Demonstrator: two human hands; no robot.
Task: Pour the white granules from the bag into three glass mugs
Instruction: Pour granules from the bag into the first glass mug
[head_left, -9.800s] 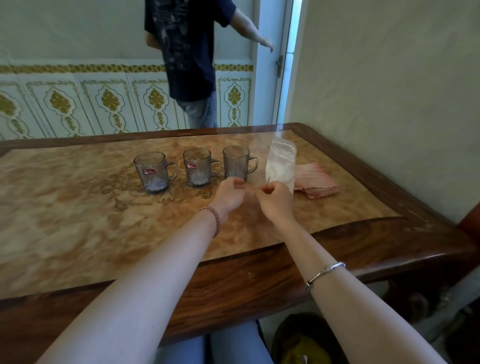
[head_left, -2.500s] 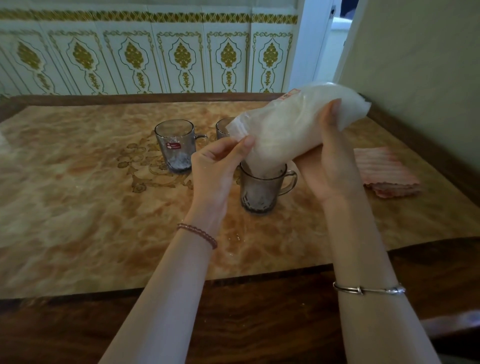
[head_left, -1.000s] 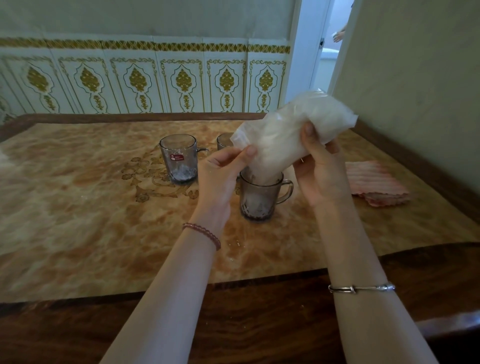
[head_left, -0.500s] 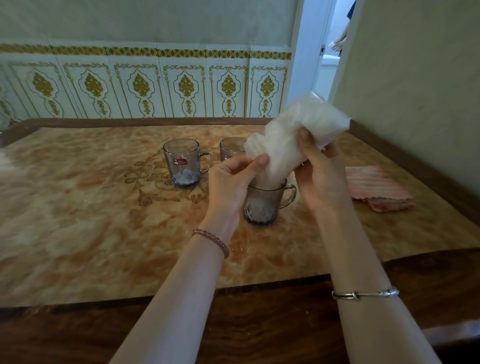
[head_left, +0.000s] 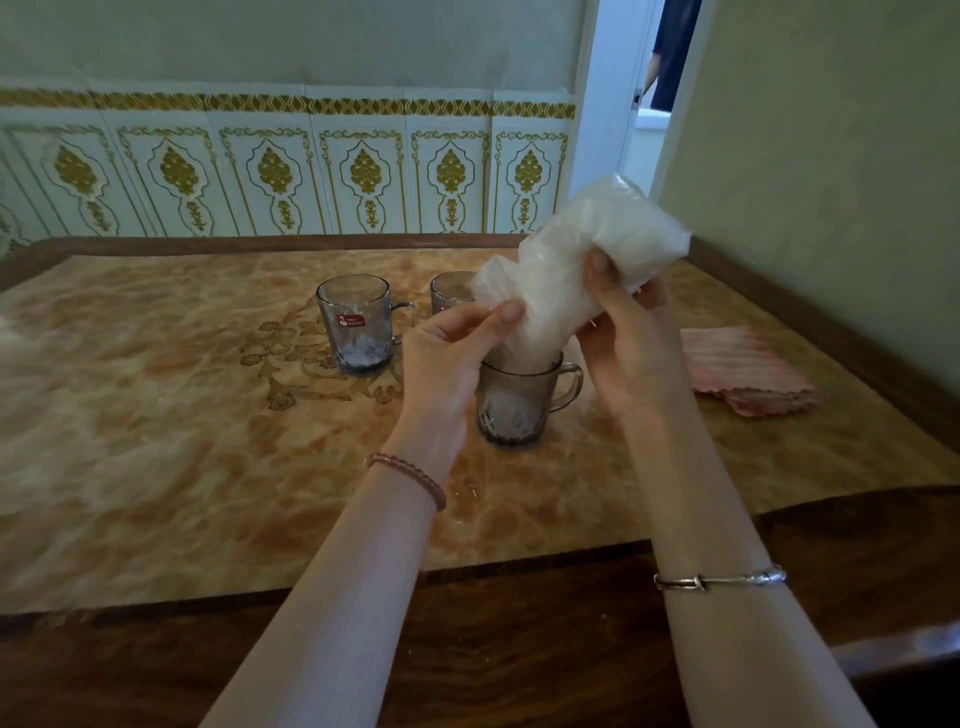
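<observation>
- My right hand (head_left: 631, 343) grips the fat end of the plastic bag (head_left: 571, 270), tipped down.
- My left hand (head_left: 447, 364) pinches the bag's mouth over the nearest glass mug (head_left: 514, 405).
- White granules (head_left: 506, 413) sit in that mug.
- Two more mugs (head_left: 356, 325) stand behind, toward the table's (head_left: 156, 441) far edge.

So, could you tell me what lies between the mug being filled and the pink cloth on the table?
In the head view, only the right hand, gripping the bag, hangs between the mug and the cloth; the tabletop there is otherwise bare.
</observation>
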